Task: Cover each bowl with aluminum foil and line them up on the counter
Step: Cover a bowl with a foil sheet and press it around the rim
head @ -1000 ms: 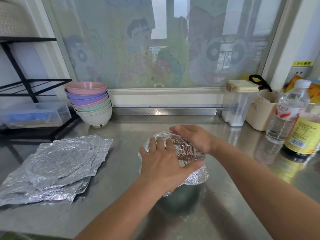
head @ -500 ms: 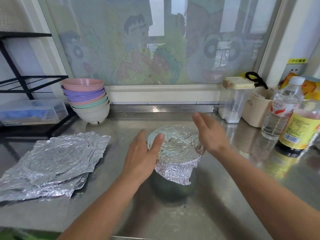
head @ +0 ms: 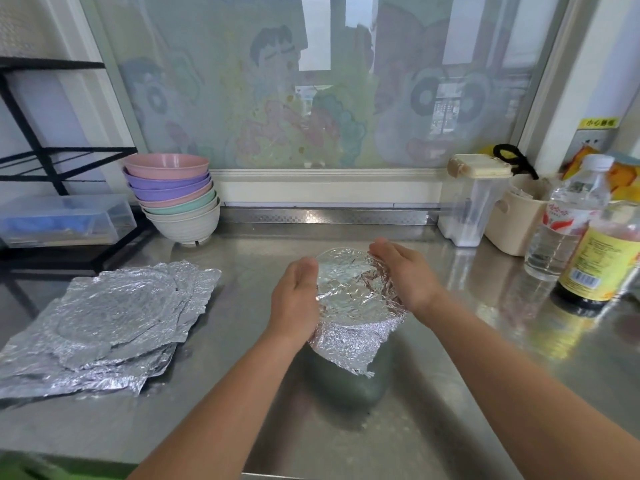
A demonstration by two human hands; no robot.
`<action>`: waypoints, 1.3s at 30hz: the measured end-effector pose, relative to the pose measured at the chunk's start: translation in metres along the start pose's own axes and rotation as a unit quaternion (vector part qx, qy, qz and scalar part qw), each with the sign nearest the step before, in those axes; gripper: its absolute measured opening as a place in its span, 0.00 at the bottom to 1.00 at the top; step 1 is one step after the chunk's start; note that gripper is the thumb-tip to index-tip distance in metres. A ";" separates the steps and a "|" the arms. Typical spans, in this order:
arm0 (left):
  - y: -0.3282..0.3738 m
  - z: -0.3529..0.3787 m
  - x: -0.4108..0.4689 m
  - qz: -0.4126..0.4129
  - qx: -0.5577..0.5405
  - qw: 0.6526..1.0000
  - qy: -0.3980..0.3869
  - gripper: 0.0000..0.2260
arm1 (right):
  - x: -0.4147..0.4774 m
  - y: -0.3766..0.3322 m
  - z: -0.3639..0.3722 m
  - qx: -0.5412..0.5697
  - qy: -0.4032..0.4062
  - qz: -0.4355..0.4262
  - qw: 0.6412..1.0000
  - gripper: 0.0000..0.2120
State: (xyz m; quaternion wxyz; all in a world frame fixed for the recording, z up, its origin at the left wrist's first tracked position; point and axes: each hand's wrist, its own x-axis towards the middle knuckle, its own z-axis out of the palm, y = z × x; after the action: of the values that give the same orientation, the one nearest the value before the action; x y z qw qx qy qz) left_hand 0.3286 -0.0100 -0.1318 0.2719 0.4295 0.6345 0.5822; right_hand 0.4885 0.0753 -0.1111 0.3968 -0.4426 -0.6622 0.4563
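Flanking foil-covered bowl (head: 349, 306) — left fingers (head: 304, 271), right fingers (head: 384, 252), touching

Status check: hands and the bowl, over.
Left hand and right hand open, pressing foil against the bowl, both sides. Near flap hangs loose. Stack of bowls uncovered, back left.

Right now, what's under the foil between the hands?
A grey-green bowl: only its lower wall shows below the foil. Rim and inside are covered, so contents cannot be seen.
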 end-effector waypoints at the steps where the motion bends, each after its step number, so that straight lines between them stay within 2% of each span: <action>1: 0.000 -0.001 0.002 0.002 -0.001 1.000 -0.006 0.16 | -0.001 0.001 0.002 -0.001 0.008 0.010 1.000 0.23; 3: 0.001 -0.005 0.005 0.013 0.034 0.999 -0.037 0.21 | -0.006 0.000 0.002 -0.054 0.024 -0.002 0.998 0.23; 4: 0.003 -0.009 0.005 0.027 0.061 0.997 -0.050 0.24 | -0.010 -0.001 -0.001 -0.113 0.041 -0.050 0.991 0.22; 5: 0.007 -0.016 0.003 0.069 0.093 0.992 -0.047 0.25 | -0.016 -0.003 -0.006 -0.165 0.065 -0.134 0.975 0.20; 6: 0.012 -0.024 0.000 0.152 0.127 0.980 -0.032 0.23 | -0.024 -0.006 -0.013 -0.188 0.066 -0.234 0.952 0.19; 8: 0.020 -0.040 -0.010 0.353 0.200 0.913 -0.040 0.16 | -0.035 -0.004 -0.026 -0.196 -0.014 -0.392 0.899 0.15; 10: 0.017 -0.046 -0.024 0.470 0.245 0.842 -0.103 0.09 | -0.043 0.004 -0.032 -0.220 -0.097 -0.436 0.867 0.14; 11: 0.012 -0.045 -0.029 0.489 0.258 0.823 -0.128 0.07 | -0.045 0.008 -0.033 -0.227 -0.118 -0.433 0.864 0.14; 15: -0.004 -0.040 -0.031 0.489 0.261 0.820 -0.141 0.06 | -0.050 0.019 -0.033 -0.200 -0.136 -0.409 0.880 0.15; 22: -0.012 -0.043 -0.026 0.431 0.193 0.871 -0.138 0.07 | -0.055 0.025 -0.028 -0.200 -0.133 -0.406 0.882 0.14; 25: -0.017 -0.044 -0.025 0.402 0.167 0.892 -0.124 0.08 | -0.056 0.027 -0.021 -0.199 -0.111 -0.409 0.884 0.17; 27: -0.019 -0.043 -0.029 0.409 0.179 0.887 -0.115 0.10 | -0.057 0.029 -0.014 -0.204 -0.097 -0.417 0.880 0.19; 30: -0.016 -0.035 -0.039 0.456 0.224 0.854 -0.116 0.17 | -0.060 0.030 -0.012 -0.212 -0.094 -0.427 0.874 0.19; 32: -0.013 -0.029 -0.041 0.451 0.238 0.855 -0.095 0.19 | -0.062 0.027 -0.020 -0.178 -0.079 -0.417 0.888 0.19; 35: -0.012 -0.024 -0.036 0.432 0.256 0.862 -0.069 0.17 | -0.054 0.019 -0.040 -0.133 -0.056 -0.386 0.911 0.17; 39: -0.015 -0.019 -0.032 0.450 0.239 0.853 -0.111 0.12 | -0.046 0.031 -0.054 -0.148 -0.086 -0.368 0.914 0.12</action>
State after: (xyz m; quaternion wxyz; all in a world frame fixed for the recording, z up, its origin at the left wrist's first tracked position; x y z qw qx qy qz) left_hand 0.3248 -0.0461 -0.1482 -0.0621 0.7816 0.4571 0.4198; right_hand 0.5590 0.0507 -0.1318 0.4083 -0.1800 -0.8696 0.2113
